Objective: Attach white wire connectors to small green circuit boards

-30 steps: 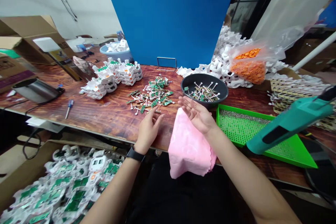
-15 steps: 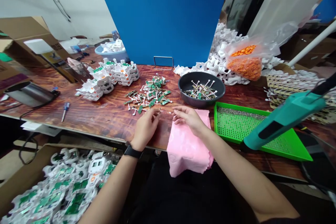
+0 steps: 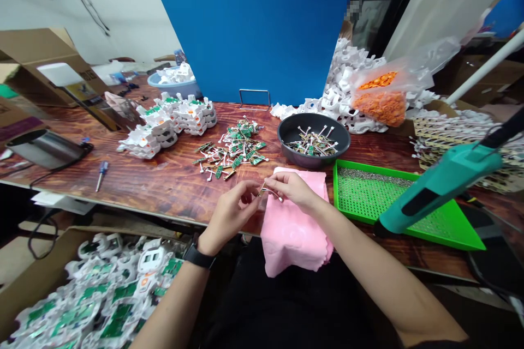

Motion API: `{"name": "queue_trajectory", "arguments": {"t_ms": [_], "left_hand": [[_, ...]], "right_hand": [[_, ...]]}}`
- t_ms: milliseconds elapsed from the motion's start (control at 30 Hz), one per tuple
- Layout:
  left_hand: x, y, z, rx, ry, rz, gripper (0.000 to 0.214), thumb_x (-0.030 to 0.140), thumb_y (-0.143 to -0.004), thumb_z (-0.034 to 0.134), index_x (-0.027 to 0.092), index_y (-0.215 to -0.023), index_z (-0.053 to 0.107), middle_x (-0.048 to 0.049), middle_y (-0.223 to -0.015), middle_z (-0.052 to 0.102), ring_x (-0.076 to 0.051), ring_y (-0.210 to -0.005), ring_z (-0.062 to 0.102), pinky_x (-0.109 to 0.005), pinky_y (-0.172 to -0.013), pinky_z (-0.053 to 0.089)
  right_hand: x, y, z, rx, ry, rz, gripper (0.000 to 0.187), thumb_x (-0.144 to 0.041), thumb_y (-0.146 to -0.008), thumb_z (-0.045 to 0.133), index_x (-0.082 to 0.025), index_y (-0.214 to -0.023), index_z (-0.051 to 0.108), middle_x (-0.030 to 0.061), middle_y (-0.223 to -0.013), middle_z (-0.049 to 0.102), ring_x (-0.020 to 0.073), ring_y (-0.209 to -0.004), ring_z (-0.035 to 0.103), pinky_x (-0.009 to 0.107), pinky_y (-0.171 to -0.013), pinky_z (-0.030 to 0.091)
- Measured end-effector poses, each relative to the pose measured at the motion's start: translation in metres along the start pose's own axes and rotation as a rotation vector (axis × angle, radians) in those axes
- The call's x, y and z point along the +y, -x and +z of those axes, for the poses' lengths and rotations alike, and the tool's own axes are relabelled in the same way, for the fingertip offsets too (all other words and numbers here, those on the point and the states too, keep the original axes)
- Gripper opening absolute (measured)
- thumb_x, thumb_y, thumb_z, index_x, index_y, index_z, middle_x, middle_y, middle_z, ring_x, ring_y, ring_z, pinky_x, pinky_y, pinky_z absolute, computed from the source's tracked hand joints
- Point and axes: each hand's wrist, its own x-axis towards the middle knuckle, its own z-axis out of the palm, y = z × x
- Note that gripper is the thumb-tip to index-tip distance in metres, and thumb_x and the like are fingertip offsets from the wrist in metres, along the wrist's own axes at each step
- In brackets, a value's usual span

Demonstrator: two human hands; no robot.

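Between my two hands is a small circuit board [image 3: 261, 191] with a short white cable that ends in a white plug. My left hand [image 3: 234, 208] pinches the board from the left, thumb and forefinger closed on it. From the right, my right hand [image 3: 291, 188] also pinches it with closed fingertips, and the cable hangs below those fingers. Under the right hand lies a pink cloth [image 3: 292, 234], draped over the table's front edge. Just beyond the hands is a loose pile of circuit boards with cables [image 3: 241, 144]. A dark round bowl [image 3: 286, 147] holds more of them.
A green tray [image 3: 356, 202] of small metal parts stands right, with a teal power screwdriver [image 3: 442, 185] over it. Stacked white housings [image 3: 164, 125] and a screwdriver [image 3: 101, 175] are left. A box of white housings [image 3: 94, 289] sits below the edge. A blue panel [image 3: 254, 27] rises behind.
Both hands have come closer together and nearer to me, away from the pile. The board and its cable now show clearly between the fingertips.
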Motion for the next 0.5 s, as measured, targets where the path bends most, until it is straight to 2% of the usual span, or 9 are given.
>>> {"name": "queue_trajectory", "arguments": {"t_ms": [67, 133, 200, 267, 333, 400, 500], "left_hand": [[-0.001, 0.0, 0.001, -0.015, 0.058, -0.042, 0.027, 0.029, -0.077, 0.056, 0.019, -0.102, 0.054, -0.0017, -0.082, 0.061, -0.012, -0.071, 0.057, -0.023, -0.063, 0.044], [-0.003, 0.001, 0.003, -0.042, 0.176, -0.119, 0.042, 0.031, -0.074, 0.06, 0.02, -0.113, 0.049, -0.004, -0.093, 0.061, -0.013, -0.074, 0.058, -0.025, -0.065, 0.046], [-0.007, 0.001, 0.007, -0.085, 0.322, -0.223, 0.05, 0.036, -0.074, 0.061, 0.019, -0.118, 0.046, -0.0051, -0.092, 0.062, -0.013, -0.067, 0.059, -0.025, -0.059, 0.047], [-0.011, 0.001, 0.011, -0.121, 0.411, -0.314, 0.039, 0.042, -0.077, 0.056, 0.015, -0.106, 0.054, -0.002, -0.072, 0.062, -0.011, -0.053, 0.055, -0.022, -0.049, 0.043], [-0.014, 0.001, 0.014, -0.121, 0.43, -0.363, 0.034, 0.046, -0.08, 0.051, 0.014, -0.082, 0.059, 0.002, -0.052, 0.053, -0.009, -0.043, 0.049, -0.02, -0.043, 0.038], [-0.016, 0.001, 0.015, -0.095, 0.434, -0.379, 0.035, 0.047, -0.079, 0.053, 0.014, -0.067, 0.057, 0.0031, -0.047, 0.05, -0.008, -0.042, 0.048, -0.02, -0.043, 0.036], [-0.016, 0.0, 0.014, -0.084, 0.475, -0.401, 0.034, 0.047, -0.077, 0.056, 0.014, -0.068, 0.057, 0.0031, -0.048, 0.051, -0.009, -0.042, 0.049, -0.02, -0.044, 0.037]], "right_hand": [[-0.001, 0.001, 0.001, 0.002, 0.018, -0.038, 0.033, -0.045, -0.072, 0.062, -0.014, -0.062, 0.055, -0.0046, -0.051, 0.049, 0.005, -0.043, 0.042, 0.019, -0.043, 0.033], [-0.001, 0.001, 0.001, 0.024, 0.015, -0.057, 0.032, -0.044, -0.073, 0.062, -0.014, -0.063, 0.055, -0.0039, -0.053, 0.051, 0.0051, -0.044, 0.043, 0.019, -0.044, 0.033], [-0.002, 0.0, 0.001, 0.034, 0.009, -0.06, 0.032, -0.045, -0.073, 0.062, -0.014, -0.064, 0.056, -0.0032, -0.054, 0.053, 0.0056, -0.045, 0.045, 0.02, -0.045, 0.033], [-0.003, 0.0, 0.002, 0.036, 0.004, -0.055, 0.033, -0.046, -0.071, 0.064, -0.014, -0.065, 0.057, -0.0027, -0.054, 0.053, 0.0063, -0.045, 0.047, 0.02, -0.045, 0.034], [-0.003, -0.001, 0.003, 0.039, -0.005, -0.06, 0.034, -0.046, -0.069, 0.065, -0.014, -0.062, 0.057, -0.0029, -0.053, 0.053, 0.0064, -0.045, 0.047, 0.02, -0.044, 0.033], [-0.002, -0.001, 0.003, 0.04, -0.018, -0.063, 0.035, -0.047, -0.067, 0.066, -0.014, -0.061, 0.058, -0.0031, -0.052, 0.052, 0.0064, -0.045, 0.046, 0.02, -0.045, 0.034], [0.0, -0.002, 0.002, 0.047, -0.027, -0.07, 0.033, -0.046, -0.066, 0.067, -0.013, -0.062, 0.06, -0.002, -0.054, 0.054, 0.0068, -0.047, 0.047, 0.021, -0.045, 0.035]]}}
